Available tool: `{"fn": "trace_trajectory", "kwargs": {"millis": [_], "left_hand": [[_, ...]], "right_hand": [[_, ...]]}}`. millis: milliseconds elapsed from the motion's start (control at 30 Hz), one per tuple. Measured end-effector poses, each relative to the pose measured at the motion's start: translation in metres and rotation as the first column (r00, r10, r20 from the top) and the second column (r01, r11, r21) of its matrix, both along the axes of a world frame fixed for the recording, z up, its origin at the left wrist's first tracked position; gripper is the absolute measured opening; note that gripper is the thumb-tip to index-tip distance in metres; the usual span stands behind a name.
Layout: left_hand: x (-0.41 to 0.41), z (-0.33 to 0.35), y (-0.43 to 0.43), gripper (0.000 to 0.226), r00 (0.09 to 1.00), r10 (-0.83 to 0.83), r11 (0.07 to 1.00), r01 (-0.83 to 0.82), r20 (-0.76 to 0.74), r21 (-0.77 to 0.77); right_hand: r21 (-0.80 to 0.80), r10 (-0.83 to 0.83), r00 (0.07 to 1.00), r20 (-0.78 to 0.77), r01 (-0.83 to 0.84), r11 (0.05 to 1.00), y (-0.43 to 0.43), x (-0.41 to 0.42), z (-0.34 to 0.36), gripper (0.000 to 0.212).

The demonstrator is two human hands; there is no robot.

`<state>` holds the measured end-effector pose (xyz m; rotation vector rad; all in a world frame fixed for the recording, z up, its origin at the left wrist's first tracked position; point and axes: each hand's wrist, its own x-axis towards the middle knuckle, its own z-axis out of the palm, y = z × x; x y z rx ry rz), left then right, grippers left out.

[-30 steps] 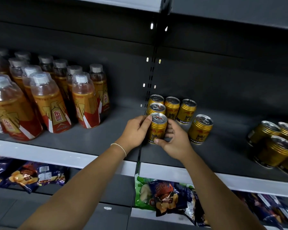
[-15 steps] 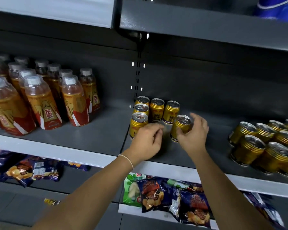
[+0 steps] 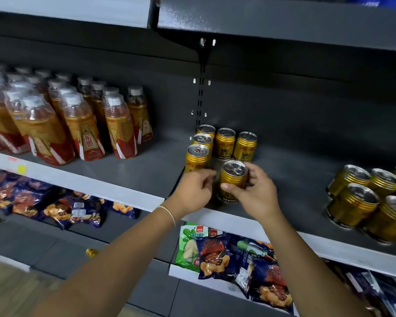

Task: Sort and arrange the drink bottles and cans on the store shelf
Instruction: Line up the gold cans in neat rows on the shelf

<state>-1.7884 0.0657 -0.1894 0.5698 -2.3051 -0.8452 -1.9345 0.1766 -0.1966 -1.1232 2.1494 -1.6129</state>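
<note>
held can: gold can (image 3: 232,179), upright, near the front of the shelf (image 3: 146,168), just right of the front can in the left column, ahead of the back-row cans
held can base: looks set on the shelf, but the hand hides part of it, so not sure
right hand: (image 3: 257,193) wrapped round the held can, thumb across its front, fingers behind
left hand: (image 3: 193,191) fingers curled, tips between the front can and the held can; cannot tell whether it pinches or touches anything
standing cans: five gold cans (image 3: 225,141), three in a column at left, two more beside the rearmost
bottles: amber, white caps (image 3: 82,129), packed at the left end, well apart from the cans
right cans: gold cluster (image 3: 352,202) at the right end
snack bags: (image 3: 215,255) on the lower shelf
bracelet: thin band (image 3: 169,213) on the left wrist
</note>
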Motion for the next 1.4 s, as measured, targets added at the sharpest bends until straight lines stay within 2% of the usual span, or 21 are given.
{"fn": "trace_trajectory", "kwargs": {"millis": [167,300,500,700,867,1033,1133,1267,1400], "left_hand": [[0.025,-0.002,-0.020,0.018,0.996,0.087,0.996,-0.086,-0.017,0.029],[0.040,-0.006,-0.036,0.015,0.993,0.114,0.987,-0.110,-0.027,0.119],[0.053,-0.005,-0.052,0.024,0.991,0.057,0.947,-0.015,-0.121,0.321],[0.054,-0.011,-0.060,0.045,0.984,-0.048,0.891,0.120,-0.173,0.438],[0.053,-0.019,-0.065,0.047,0.982,-0.045,0.901,0.119,-0.183,0.417],[0.055,-0.018,-0.066,0.036,0.982,-0.063,0.882,0.138,-0.177,0.450],[0.055,-0.019,-0.067,0.039,0.982,-0.072,0.892,0.142,-0.176,0.428],[0.057,-0.019,-0.067,0.031,0.983,-0.078,0.896,0.142,-0.166,0.421],[0.058,-0.017,-0.068,0.036,0.986,-0.075,0.906,0.129,-0.145,0.403]], "right_hand": [[0.050,0.143,0.983,0.112,-0.149,0.988,-0.008,0.027,-0.014,0.085],[0.047,0.176,0.975,0.133,-0.183,0.982,-0.020,0.038,-0.019,0.080],[0.045,0.253,0.954,0.162,-0.263,0.964,-0.037,0.051,-0.018,0.081],[0.051,0.172,0.974,0.148,-0.181,0.982,-0.043,0.059,-0.021,0.073],[0.052,0.096,0.988,0.122,-0.103,0.993,-0.046,0.065,-0.022,0.073],[0.072,0.089,0.991,0.104,-0.097,0.993,-0.045,0.068,-0.021,0.070],[0.080,0.101,0.993,0.063,-0.106,0.991,-0.045,0.071,-0.020,0.068],[0.087,0.105,0.994,0.040,-0.108,0.990,-0.043,0.073,-0.019,0.066],[0.085,0.102,0.993,0.059,-0.107,0.991,-0.042,0.072,-0.018,0.066]]}}
